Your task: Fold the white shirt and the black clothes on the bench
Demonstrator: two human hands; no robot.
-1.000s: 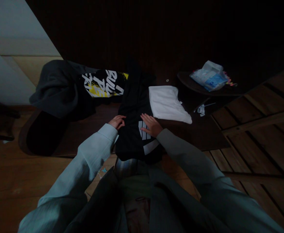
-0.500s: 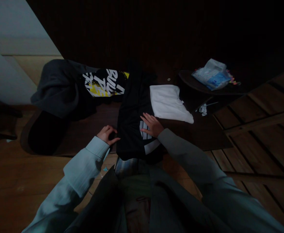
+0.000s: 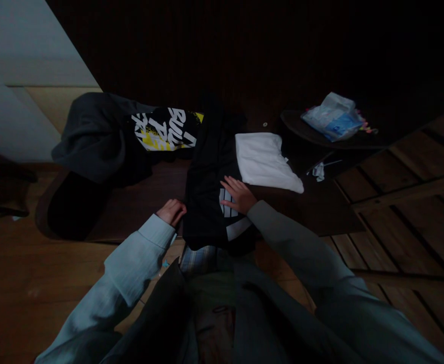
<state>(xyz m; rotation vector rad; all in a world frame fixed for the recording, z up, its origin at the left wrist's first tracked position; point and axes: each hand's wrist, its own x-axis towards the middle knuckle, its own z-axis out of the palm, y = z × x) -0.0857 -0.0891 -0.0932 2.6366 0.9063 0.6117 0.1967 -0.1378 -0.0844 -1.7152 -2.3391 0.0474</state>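
Observation:
A black garment (image 3: pixel 206 187) with a white striped print lies lengthwise over the dark wooden bench, its near end hanging at the front edge. My left hand (image 3: pixel 171 211) is closed at the garment's left edge, fingers curled and pinching the cloth there. On the print, my right hand (image 3: pixel 240 196) rests flat with its fingers stretched out, pressing nothing but the fabric. Right of the garment lies a folded white cloth garment (image 3: pixel 265 159), close beyond my right fingertips.
To the left, a dark grey garment (image 3: pixel 93 136) is heaped beside black cloth with white and yellow lettering (image 3: pixel 164 129). A blue and white plastic packet (image 3: pixel 333 119) sits on a small curved shelf (image 3: pixel 297 121). Crumpled white paper (image 3: pixel 318 172) lies below it. Wooden slats (image 3: pixel 407 227) stand at right.
My left hand's fingers have closed from a spread curl onto the black garment's left edge. My right hand stays flat in the same place. The view has shifted slightly.

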